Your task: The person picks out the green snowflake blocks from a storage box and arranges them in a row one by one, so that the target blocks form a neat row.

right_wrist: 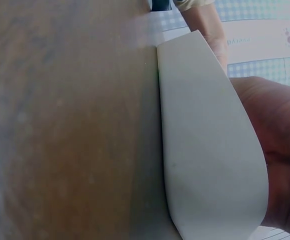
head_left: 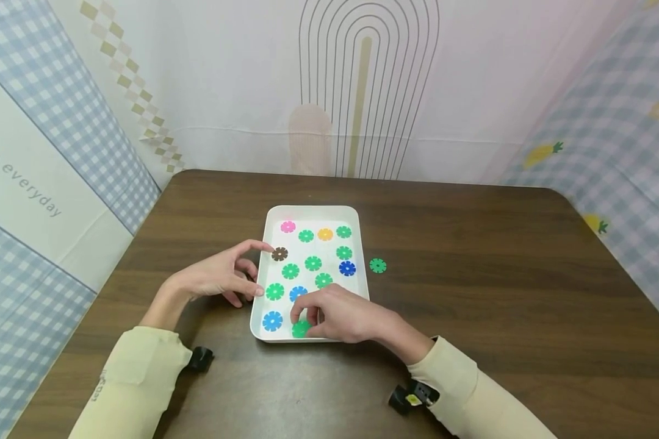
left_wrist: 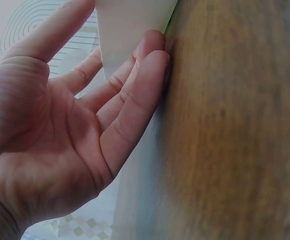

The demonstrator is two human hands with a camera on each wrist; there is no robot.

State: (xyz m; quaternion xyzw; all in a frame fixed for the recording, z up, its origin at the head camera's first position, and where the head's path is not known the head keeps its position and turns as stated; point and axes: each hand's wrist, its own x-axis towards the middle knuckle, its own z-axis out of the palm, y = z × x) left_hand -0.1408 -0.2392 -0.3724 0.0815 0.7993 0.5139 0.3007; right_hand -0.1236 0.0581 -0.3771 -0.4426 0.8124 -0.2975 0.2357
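Observation:
A white tray point(head_left: 311, 213) holds several flat notched plastic discs in green, blue, pink, yellow and brown. My left hand point(head_left: 219, 274) is at the tray's left side, its index fingertip beside the brown disc point(head_left: 279, 253) and its thumb tip at the rim near a green disc point(head_left: 274, 291). In the left wrist view its fingers point(left_wrist: 135, 110) are loosely bent against the tray's outer wall. Over the near edge, my right hand point(head_left: 343, 314) pinches a green disc point(head_left: 300, 329) between thumb and index finger. The right wrist view hides those fingertips behind the tray wall point(right_wrist: 210, 135).
One green disc point(head_left: 378, 265) lies on the brown wooden table point(head_left: 472, 274), just right of the tray. Patterned cloth point(head_left: 225, 79) hangs behind the table and along both sides. A light blue disc point(head_left: 272, 321) lies in the near left corner of the tray.

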